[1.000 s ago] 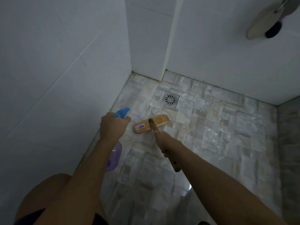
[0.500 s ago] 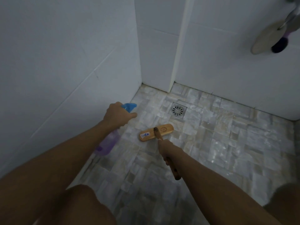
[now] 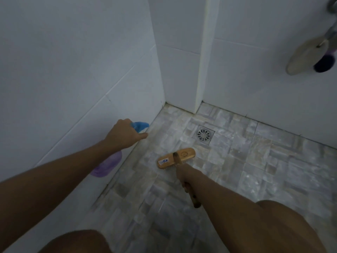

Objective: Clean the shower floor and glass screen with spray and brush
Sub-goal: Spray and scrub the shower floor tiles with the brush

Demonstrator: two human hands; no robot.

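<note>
Shower floor (image 3: 237,179) of pale mosaic tile, with a round metal drain (image 3: 203,134) near the far corner. Wooden brush (image 3: 176,158) rests head-down on the tiles just in front of the drain; right hand (image 3: 184,173) is wrapped around its handle. Left hand (image 3: 124,136) is closed around the neck of a purple spray bottle (image 3: 107,166) with a blue trigger head, beside the white tiled wall (image 3: 73,70).

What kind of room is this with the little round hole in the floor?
It looks like a shower stall in a bathroom. The round metal drain sits in a stone-tiled floor, plain white tiled walls close in the corner, and bath brushes hang on the wall at upper right.
</note>
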